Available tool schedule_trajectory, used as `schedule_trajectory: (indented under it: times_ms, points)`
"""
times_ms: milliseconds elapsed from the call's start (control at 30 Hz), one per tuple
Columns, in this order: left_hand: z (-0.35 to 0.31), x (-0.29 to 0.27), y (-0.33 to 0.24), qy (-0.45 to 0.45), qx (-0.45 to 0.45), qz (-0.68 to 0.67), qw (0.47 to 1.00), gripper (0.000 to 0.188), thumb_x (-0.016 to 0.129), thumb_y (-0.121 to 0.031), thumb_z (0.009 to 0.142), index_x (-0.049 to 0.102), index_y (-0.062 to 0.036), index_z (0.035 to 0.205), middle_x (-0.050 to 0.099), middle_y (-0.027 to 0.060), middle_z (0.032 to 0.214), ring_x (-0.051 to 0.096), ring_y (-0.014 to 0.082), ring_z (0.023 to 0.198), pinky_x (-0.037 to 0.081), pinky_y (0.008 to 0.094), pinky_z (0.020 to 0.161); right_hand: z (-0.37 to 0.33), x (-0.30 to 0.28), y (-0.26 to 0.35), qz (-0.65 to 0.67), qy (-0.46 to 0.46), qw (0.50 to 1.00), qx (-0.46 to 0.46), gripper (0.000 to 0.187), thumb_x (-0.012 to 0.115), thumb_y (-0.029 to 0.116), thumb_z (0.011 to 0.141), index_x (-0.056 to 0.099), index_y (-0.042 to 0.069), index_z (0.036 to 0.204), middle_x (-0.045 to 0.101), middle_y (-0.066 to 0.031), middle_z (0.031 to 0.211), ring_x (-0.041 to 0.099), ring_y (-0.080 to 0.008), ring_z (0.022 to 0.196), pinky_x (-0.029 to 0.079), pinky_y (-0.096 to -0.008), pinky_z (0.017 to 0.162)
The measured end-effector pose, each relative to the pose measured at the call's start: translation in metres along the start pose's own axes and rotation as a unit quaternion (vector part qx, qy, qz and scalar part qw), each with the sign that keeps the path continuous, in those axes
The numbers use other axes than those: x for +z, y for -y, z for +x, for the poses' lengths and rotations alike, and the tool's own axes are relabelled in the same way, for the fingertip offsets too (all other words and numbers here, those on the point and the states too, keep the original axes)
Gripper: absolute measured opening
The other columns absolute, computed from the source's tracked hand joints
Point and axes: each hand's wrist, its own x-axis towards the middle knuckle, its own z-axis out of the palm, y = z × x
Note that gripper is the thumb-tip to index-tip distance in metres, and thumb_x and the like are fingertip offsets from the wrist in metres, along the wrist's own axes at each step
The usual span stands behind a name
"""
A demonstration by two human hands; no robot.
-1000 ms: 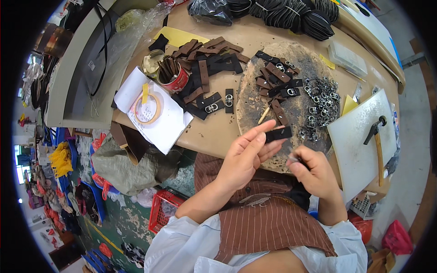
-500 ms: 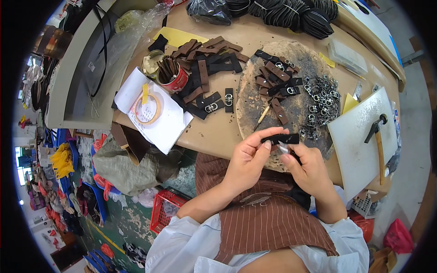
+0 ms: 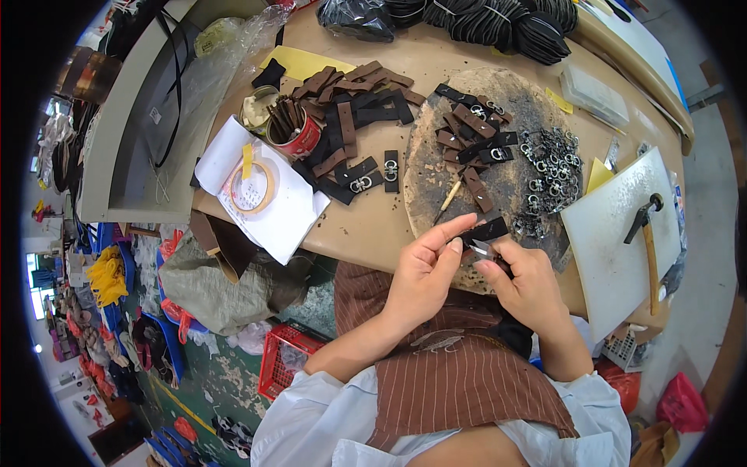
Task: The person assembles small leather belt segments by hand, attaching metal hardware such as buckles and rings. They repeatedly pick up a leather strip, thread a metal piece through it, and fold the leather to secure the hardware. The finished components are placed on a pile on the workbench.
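Observation:
Over the near edge of a round, worn wooden block, my left hand pinches a short black strap piece between thumb and fingers. My right hand is closed on a small dark-handled cutting tool, whose silver blade meets the strap's lower side; whether it is a knife or snips I cannot tell. Beyond my hands, brown and black strap pieces lie heaped on the block, some with metal rings. A pile of silver swivel clasps sits at their right. An awl-like tool with a wooden handle lies nearby.
More strap pieces spread left of the block, beside a red can full of brown strips. A tape roll rests on white paper. At the right, a hammer lies on a white board. Black cord bundles line the back.
The black strap has tilted, its right end rising so that its flat face shows. My right hand has shifted slightly down, and the blade sits a little lower and left against the strap.

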Motion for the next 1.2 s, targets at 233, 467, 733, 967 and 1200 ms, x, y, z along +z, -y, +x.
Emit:
schedule_trajectory:
  times_ms: [233,467,733,967,1200]
  points:
    - [0.001,0.002,-0.002,0.025,0.011,0.004,1.0,0.033,0.04,-0.004,0.093,0.046,0.0048,0.124,0.055,0.0114,0.118,0.051,0.012,0.106,0.04,0.0249,0.091,-0.002,0.002,0.001,-0.031,-0.012,0.999,-0.015,0.02,0.061,0.02,0.082,0.053,0.001,0.082,0.057,-0.018,0.062,0.058,-0.036,0.057,0.042,-0.0403,0.048]
    - [0.0,-0.004,-0.001,0.087,0.026,0.063,0.994,0.031,0.039,-0.004,0.092,0.049,0.0049,0.12,0.056,0.0149,0.117,0.052,0.0173,0.109,0.038,0.029,0.096,-0.007,0.002,-0.009,0.071,0.091,0.992,0.041,0.028,0.051,0.03,0.089,0.052,0.003,0.079,0.051,-0.0092,0.053,0.049,-0.0255,0.043,0.037,-0.0344,0.042]
    - [0.004,-0.003,-0.003,0.083,0.027,0.058,0.994,0.03,0.039,-0.005,0.093,0.05,0.0051,0.119,0.057,0.0151,0.114,0.054,0.0177,0.106,0.039,0.0314,0.097,-0.013,-0.008,-0.024,0.351,0.18,0.909,0.137,0.025,0.051,0.025,0.09,0.054,0.002,0.08,0.046,0.0031,0.059,0.041,-0.0042,0.055,0.034,-0.0204,0.049]
    - [-0.003,0.004,-0.004,0.034,-0.012,0.089,0.995,0.03,0.04,-0.005,0.093,0.05,0.0027,0.121,0.057,0.01,0.115,0.054,0.0063,0.087,0.045,0.0213,0.078,-0.003,-0.017,-0.018,0.346,0.021,0.923,0.167,0.02,0.057,0.018,0.088,0.06,-0.001,0.085,0.052,0.0051,0.07,0.042,0.0,0.064,0.036,-0.0183,0.056]
    - [-0.005,0.006,-0.009,0.031,0.014,0.16,0.987,0.029,0.043,-0.002,0.091,0.054,0.0008,0.118,0.061,0.0052,0.104,0.049,0.0019,0.074,0.041,0.0177,0.067,-0.003,-0.004,-0.023,0.413,0.06,0.897,0.146,0.02,0.056,0.02,0.089,0.062,0.001,0.084,0.048,0.0075,0.058,0.038,0.0015,0.051,0.029,-0.0174,0.044]
